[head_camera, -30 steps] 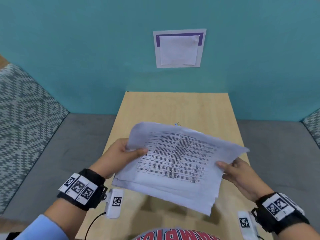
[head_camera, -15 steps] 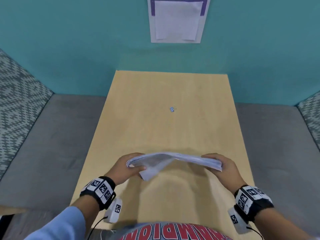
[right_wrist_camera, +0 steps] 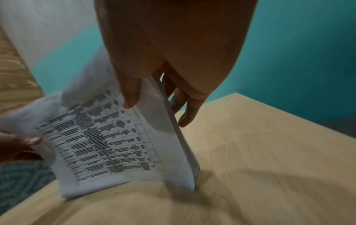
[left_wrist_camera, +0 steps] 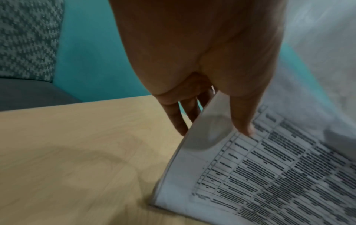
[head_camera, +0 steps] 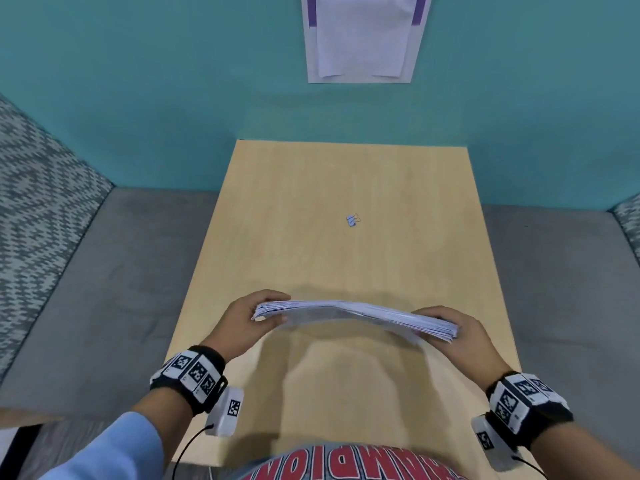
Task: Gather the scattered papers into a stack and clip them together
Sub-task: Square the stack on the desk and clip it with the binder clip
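Low in the head view, the left hand (head_camera: 242, 318) and right hand (head_camera: 460, 332) pinch opposite ends of the paper stack (head_camera: 353, 315), standing it on edge on the table (head_camera: 311, 202) to square it. Squaring appears underway; clipping next means freeing one hand for the binder clip (head_camera: 352, 220) at frame centre.

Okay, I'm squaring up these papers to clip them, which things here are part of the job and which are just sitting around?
Part of the job:
- stack of papers, held on edge over the wooden table
- left hand and right hand, one gripping each end
- small binder clip, lying alone farther back on the table

Just sitting around:
- paper notice on the teal wall
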### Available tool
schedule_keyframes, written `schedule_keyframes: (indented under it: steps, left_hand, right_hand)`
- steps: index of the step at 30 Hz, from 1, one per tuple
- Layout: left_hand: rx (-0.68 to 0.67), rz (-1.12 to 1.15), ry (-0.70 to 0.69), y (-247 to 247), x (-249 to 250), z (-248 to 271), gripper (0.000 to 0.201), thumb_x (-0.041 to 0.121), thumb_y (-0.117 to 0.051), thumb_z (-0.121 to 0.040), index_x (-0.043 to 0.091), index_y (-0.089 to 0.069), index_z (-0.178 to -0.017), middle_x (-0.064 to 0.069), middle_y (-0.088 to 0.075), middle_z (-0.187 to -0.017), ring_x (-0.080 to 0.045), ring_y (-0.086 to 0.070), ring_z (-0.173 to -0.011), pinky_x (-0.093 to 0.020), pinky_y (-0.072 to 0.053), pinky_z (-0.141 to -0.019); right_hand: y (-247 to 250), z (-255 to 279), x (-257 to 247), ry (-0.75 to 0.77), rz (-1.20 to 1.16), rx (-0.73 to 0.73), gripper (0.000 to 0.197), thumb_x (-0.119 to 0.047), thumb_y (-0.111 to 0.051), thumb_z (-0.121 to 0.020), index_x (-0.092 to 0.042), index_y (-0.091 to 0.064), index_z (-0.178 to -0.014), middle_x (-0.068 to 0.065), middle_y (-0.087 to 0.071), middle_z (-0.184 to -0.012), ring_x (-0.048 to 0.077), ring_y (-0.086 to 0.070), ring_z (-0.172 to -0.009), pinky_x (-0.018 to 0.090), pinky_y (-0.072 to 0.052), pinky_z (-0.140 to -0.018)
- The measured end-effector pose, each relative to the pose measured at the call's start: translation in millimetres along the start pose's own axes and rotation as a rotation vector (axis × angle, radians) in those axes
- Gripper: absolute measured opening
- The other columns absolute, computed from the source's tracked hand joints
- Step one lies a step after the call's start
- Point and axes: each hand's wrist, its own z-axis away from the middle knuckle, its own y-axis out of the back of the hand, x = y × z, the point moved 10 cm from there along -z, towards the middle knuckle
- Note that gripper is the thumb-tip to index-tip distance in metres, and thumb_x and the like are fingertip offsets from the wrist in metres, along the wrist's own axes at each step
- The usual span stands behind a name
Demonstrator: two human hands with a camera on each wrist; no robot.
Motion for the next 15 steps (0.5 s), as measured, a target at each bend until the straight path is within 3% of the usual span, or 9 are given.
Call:
schedule_keyframes:
  steps: [2, 5, 6, 8, 10, 11, 13, 15]
  left_hand:
    - [-0.009, 0.032, 0.039, -0.7, 0.8, 1.4, 0.034, 0.019, -0.087, -0.087, 0.033, -0.076, -0.115, 0.011, -0.081, -0.111, -0.006, -0.075, -0.103, -0.029, -0.059, -0.094]
    - [0.068, 0.111, 0.018, 7.6, 18.1, 1.3, 0.04, 0.021, -0.093, -0.08, 0.033, -0.075, -0.113, 0.01, -0.081, -0.109, -0.009, -0.075, -0.107, -0.028, -0.059, -0.095]
    - [0.099, 0.046, -0.018, 10.5, 29.4, 2.0, 0.042, 0.028, -0.094, -0.078, 0.035, -0.074, -0.114, 0.013, -0.08, -0.111, -0.006, -0.073, -0.109, -0.025, -0.056, -0.097]
    - [0.134, -0.341, -0.254, 1.2, 76.6, 6.9, 0.053, 0.052, -0.09, -0.077, 0.038, -0.069, -0.123, 0.019, -0.074, -0.123, -0.003, -0.067, -0.119, -0.029, -0.048, -0.106]
    - [0.074, -0.721, -0.553, -48.3, 123.5, 15.7, 0.07, 0.065, -0.079, -0.079, 0.034, -0.059, -0.138, 0.013, -0.065, -0.139, -0.014, -0.059, -0.134, -0.049, -0.037, -0.12]
    - [0.013, -0.821, -0.633, -80.4, 139.2, 19.8, 0.079, 0.065, -0.077, -0.079, 0.032, -0.051, -0.146, 0.008, -0.06, -0.146, -0.019, -0.053, -0.142, -0.057, -0.03, -0.123]
    - [-0.104, -0.95, -0.665, -147.9, 155.1, 20.9, 0.098, 0.055, -0.082, -0.076, 0.029, -0.035, -0.157, 0.001, -0.051, -0.158, -0.025, -0.043, -0.151, -0.064, -0.025, -0.124]
    - [-0.191, -1.057, -0.642, -204.3, 159.0, 18.5, 0.105, 0.037, -0.086, -0.073, 0.023, -0.03, -0.161, -0.005, -0.055, -0.152, -0.03, -0.051, -0.143, -0.062, -0.037, -0.117]
  right_hand:
    - [-6.5, -1.8, 4.2, -0.018, 0.005, -0.019, 0.04, 0.002, -0.083, -0.083, -0.03, -0.08, -0.107, -0.014, -0.08, -0.108, 0.009, -0.075, -0.103, 0.025, -0.057, -0.095]
    - [-11.8, -5.7, 0.2, -0.025, -0.053, -0.03, 0.031, -0.007, -0.086, -0.084, -0.03, -0.081, -0.105, -0.012, -0.082, -0.106, 0.006, -0.075, -0.099, 0.017, -0.055, -0.089]
    - [-12.2, -6.2, -2.4, -0.031, -0.07, -0.027, 0.028, -0.008, -0.085, -0.085, -0.029, -0.082, -0.103, -0.012, -0.082, -0.103, 0.005, -0.075, -0.096, 0.013, -0.054, -0.085]
    - [-13.9, -5.5, -4.6, -0.028, -0.066, -0.036, 0.024, -0.004, -0.081, -0.089, -0.026, -0.083, -0.099, -0.012, -0.083, -0.097, 0.005, -0.075, -0.091, 0.01, -0.053, -0.079]
    - [-15.3, -3.8, -4.0, -0.029, -0.035, -0.051, 0.024, -0.003, -0.078, -0.091, -0.026, -0.083, -0.099, -0.011, -0.083, -0.096, 0.007, -0.076, -0.09, 0.012, -0.054, -0.078]
    - [-16.2, -3.5, -4.5, -0.024, -0.022, -0.061, 0.025, -0.003, -0.078, -0.091, -0.026, -0.083, -0.101, -0.012, -0.082, -0.098, 0.007, -0.076, -0.091, 0.015, -0.055, -0.08]
    - [-18.3, -1.8, -7.4, -0.005, 0.005, -0.079, 0.032, -0.004, -0.081, -0.088, -0.029, -0.079, -0.108, -0.013, -0.082, -0.103, 0.006, -0.076, -0.096, 0.019, -0.056, -0.086]
    - [-20.2, 0.3, -10.7, -0.011, 0.041, -0.083, 0.038, -0.006, -0.084, -0.084, -0.035, -0.076, -0.107, -0.015, -0.081, -0.101, 0.005, -0.077, -0.094, 0.026, -0.058, -0.085]
